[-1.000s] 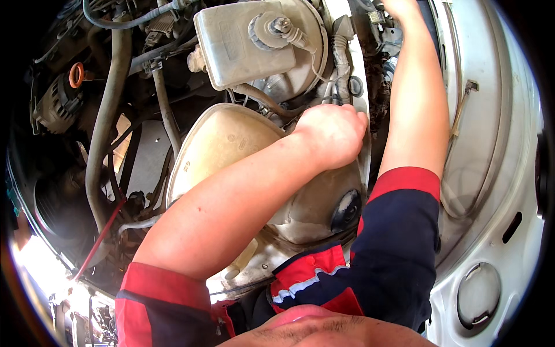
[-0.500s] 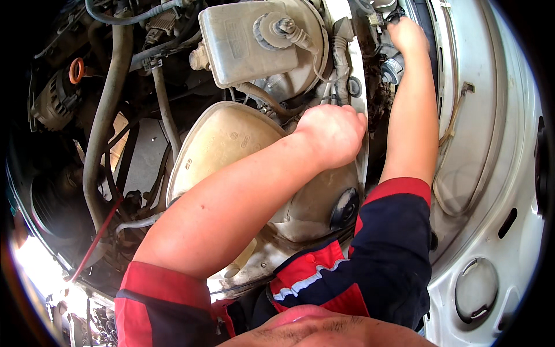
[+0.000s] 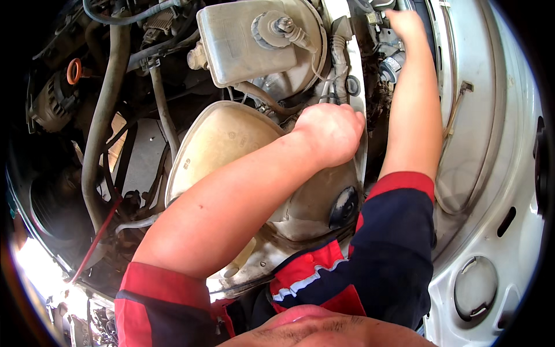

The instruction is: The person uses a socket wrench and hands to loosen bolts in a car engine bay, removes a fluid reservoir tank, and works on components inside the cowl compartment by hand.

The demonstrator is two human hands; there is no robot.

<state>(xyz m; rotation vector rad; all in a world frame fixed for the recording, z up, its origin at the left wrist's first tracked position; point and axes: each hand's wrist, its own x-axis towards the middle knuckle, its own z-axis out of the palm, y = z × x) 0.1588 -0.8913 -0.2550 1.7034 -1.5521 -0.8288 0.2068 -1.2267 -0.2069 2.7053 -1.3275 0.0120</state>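
My left hand [image 3: 330, 134] is closed in a fist, knuckles up, over the edge of the white metal panel [image 3: 359, 113], beside a rounded, yellowed shell [image 3: 222, 139]. Its fingertips are hidden, so what it grips, if anything, does not show. Farther off at the upper right, my right hand [image 3: 408, 26] reaches in behind the panel among small fittings. A stretched finger or thumb points left there, and the other fingers look curled and mostly hidden. Just below that hand sits a silver cylinder part [image 3: 392, 67]. A yellowed plastic reservoir [image 3: 243, 55] with a round cap stands beyond my left hand.
Thick grey hoses [image 3: 107, 115] run down the left of the engine bay, by an alternator [image 3: 53, 107] and an orange ring [image 3: 74, 71]. A thin red rod [image 3: 98, 243] slants at lower left. White bodywork [image 3: 485, 173] curves along the right.
My right hand has shifted slightly up and left, and the dark piece at its fingers is less visible. More of the fittings below show. My left hand stays in place.
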